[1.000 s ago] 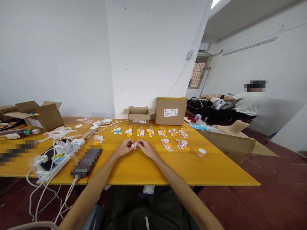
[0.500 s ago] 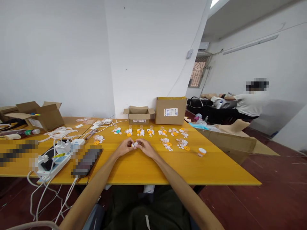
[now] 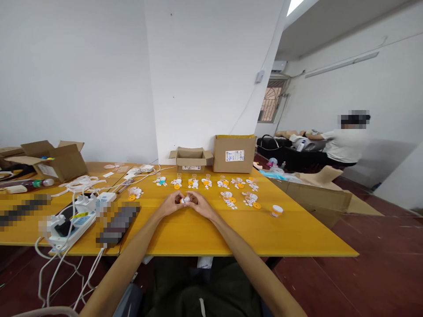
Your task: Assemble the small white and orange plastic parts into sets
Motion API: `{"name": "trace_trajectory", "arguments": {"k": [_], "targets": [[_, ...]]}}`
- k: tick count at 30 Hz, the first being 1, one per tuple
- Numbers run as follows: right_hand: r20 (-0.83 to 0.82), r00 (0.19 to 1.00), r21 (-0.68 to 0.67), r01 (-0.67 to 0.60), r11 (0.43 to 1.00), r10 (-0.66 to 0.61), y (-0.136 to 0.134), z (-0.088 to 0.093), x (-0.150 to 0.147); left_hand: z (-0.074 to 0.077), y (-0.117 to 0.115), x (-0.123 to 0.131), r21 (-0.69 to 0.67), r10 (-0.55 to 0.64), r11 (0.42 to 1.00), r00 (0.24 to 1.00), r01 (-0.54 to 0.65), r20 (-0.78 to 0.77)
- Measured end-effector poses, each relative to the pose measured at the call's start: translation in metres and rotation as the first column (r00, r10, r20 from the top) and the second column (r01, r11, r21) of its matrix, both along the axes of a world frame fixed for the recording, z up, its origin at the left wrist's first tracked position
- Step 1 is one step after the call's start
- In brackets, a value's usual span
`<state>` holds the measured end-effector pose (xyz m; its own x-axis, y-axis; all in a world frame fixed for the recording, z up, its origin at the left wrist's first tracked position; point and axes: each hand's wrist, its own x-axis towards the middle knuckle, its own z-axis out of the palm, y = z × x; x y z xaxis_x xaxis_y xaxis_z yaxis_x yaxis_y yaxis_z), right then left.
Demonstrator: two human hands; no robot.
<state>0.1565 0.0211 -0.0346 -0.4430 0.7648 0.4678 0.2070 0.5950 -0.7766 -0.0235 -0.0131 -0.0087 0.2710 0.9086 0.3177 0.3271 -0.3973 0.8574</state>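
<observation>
Straight in front of the small open carton (image 3: 191,159), on its near side, the left hand (image 3: 170,204) and the right hand (image 3: 201,205) are met low over the yellow table (image 3: 231,233). A small white piece (image 3: 187,200) is pinched there, with the fingertips of both hands closed on it from either side. That hold is judged to steady so tiny a part for fine fingerwork.

Between the carton and the hands, little white-and-orange part sets (image 3: 206,181) are laid out in separate clusters, probably so each is kept sorted and within reach. Right of the carton a taller closed box (image 3: 234,153) is stood. Further right and nearer, an orange-capped vial (image 3: 276,211) is set alone. Left of the carton and nearer, a power strip (image 3: 71,222) with tangled cables is seen.

What the piece is cannot be made out, as it is largely covered by fingers and too small. Some items left of the carton are blurred over. Far right of the carton, another person (image 3: 343,143) is only partly shown.
</observation>
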Motion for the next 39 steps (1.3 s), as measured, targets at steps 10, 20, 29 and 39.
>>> {"name": "trace_trajectory", "arguments": {"k": [10,20,29,39], "targets": [[-0.012,1.000,-0.015,-0.013,1.000,0.013,-0.001,0.003,0.001,0.002,-0.001,0.000,-0.004,-0.001,1.000,1.000,0.001,-0.016],[-0.034,0.999,-0.089,-0.041,0.995,0.038,-0.003,0.005,0.001,-0.003,0.004,-0.003,0.013,-0.011,1.000,1.000,0.011,-0.023],[-0.079,0.993,-0.007,0.085,0.996,-0.086,-0.005,0.009,0.006,-0.003,0.004,-0.003,-0.035,-0.016,0.999,0.999,0.017,0.033],[0.176,0.874,0.066,0.448,0.892,-0.452,0.011,-0.006,0.026,-0.003,0.005,-0.004,-0.060,-0.012,0.998,0.998,0.016,0.069]]}}
